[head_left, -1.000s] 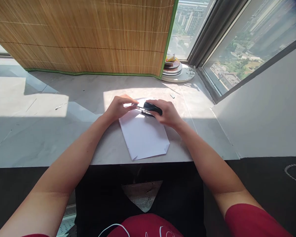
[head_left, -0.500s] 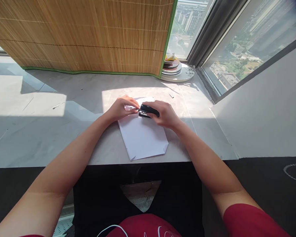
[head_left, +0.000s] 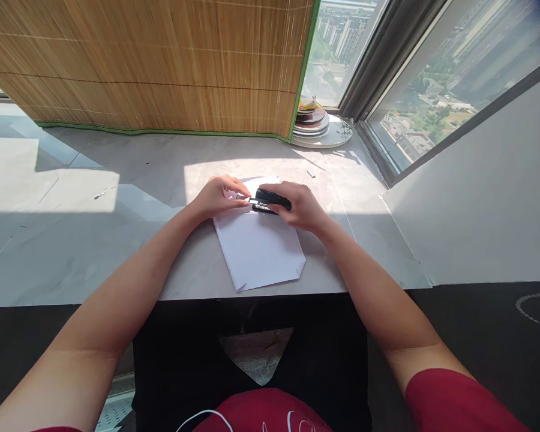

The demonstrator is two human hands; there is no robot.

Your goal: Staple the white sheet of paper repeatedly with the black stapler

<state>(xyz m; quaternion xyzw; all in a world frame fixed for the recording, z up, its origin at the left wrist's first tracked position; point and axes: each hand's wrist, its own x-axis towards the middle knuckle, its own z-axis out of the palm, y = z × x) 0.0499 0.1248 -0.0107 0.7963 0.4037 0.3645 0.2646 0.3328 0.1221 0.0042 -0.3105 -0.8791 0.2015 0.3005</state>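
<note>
A black stapler (head_left: 270,197) lies over the white folded paper, gripped by my right hand (head_left: 299,207). Its top arm is lifted from the base, and the front end faces left. My left hand (head_left: 220,197) pinches a thin metallic strip (head_left: 243,197) with thumb and fingers, right at the stapler's front; whether the strip is a separate row of staples or part of the stapler I cannot tell. Beneath both hands the folded paper (head_left: 265,252) rests flat on the pale ledge, its near corners creased.
A small whitish piece (head_left: 311,174) lies on the ledge (head_left: 171,282) right of the paper, and small scraps (head_left: 99,195) lie to the left. Stacked plates (head_left: 315,129) stand in the window corner. A bamboo mat (head_left: 162,72) leans along the back; a white wall (head_left: 486,204) bounds the right.
My left hand has drawn slightly left, and more of the metallic strip shows between its fingers and the stapler. My right hand stays on the stapler; the view has shifted slightly.
</note>
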